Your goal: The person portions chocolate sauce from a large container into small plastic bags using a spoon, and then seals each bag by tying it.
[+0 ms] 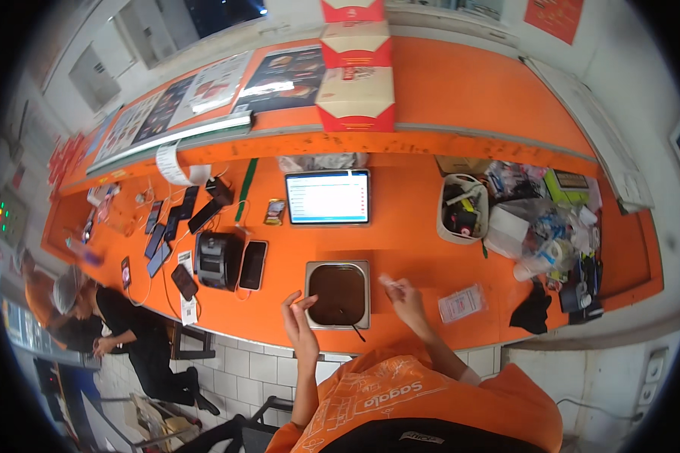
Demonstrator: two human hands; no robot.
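Observation:
A square metal container (338,266) of dark brown contents stands on the orange counter before me, with a thin dark handle (359,333) sticking out over its near edge. My left hand (300,325) is raised at the container's left side, fingers apart, the fingertips overlapping its rim in this view; nothing shows in it. Right of the container, my right hand (405,297) pinches a small, blurred, pale piece (386,280), whose kind is unclear. A clear plastic packet (462,303) with a printed label lies to the right of that hand. Behind the container stands a lit tablet (327,197).
Left are a black receipt printer (217,260), several phones (186,282) and cables. A white basket (463,235) and plastic bags (544,226) sit at the right. An orange shelf (459,85) with stacked boxes (355,96) spans the back. A person in black (136,328) sits at left.

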